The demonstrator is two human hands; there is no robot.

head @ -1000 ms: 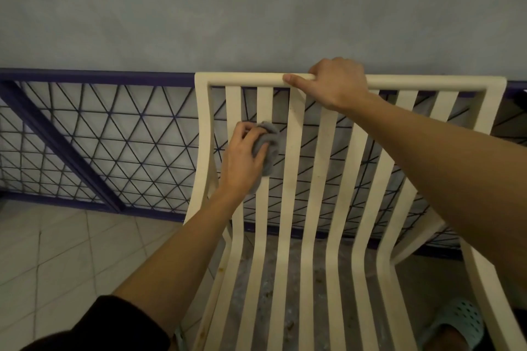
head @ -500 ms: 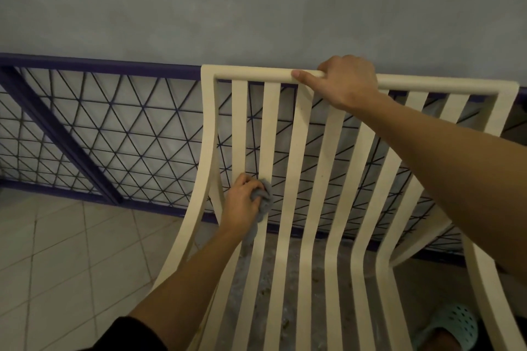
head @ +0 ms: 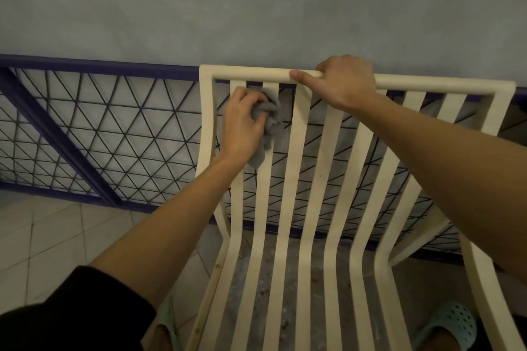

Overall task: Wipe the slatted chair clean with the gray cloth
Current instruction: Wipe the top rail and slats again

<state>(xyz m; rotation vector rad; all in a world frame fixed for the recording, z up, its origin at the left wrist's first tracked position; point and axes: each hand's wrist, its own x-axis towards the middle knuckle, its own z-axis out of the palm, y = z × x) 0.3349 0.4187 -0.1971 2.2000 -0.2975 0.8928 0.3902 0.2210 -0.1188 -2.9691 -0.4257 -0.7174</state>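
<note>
Gray cloth (head: 271, 120) sat bunched in my left hand (head: 242, 125), fingers curled round it and pressing it to the upper part of the second slat from the left on the cream slatted chair (head: 291, 168), so the wad rubbed that slat's face. My right hand (head: 345, 82) wrapped the top rail (head: 256, 74), thumb along the front, likely steadying the chair against my push.

A gray-blue wall (head: 256, 8) fills the top. Below it runs a purple fence (head: 114, 128) of thin triangular mesh, crossed by a diagonal bar (head: 57, 137). Pale floor tiles (head: 42, 251) lie at lower left. A green perforated slipper (head: 456, 322) shows at lower right, and a second slipper (head: 168, 322) sits at the bottom edge.
</note>
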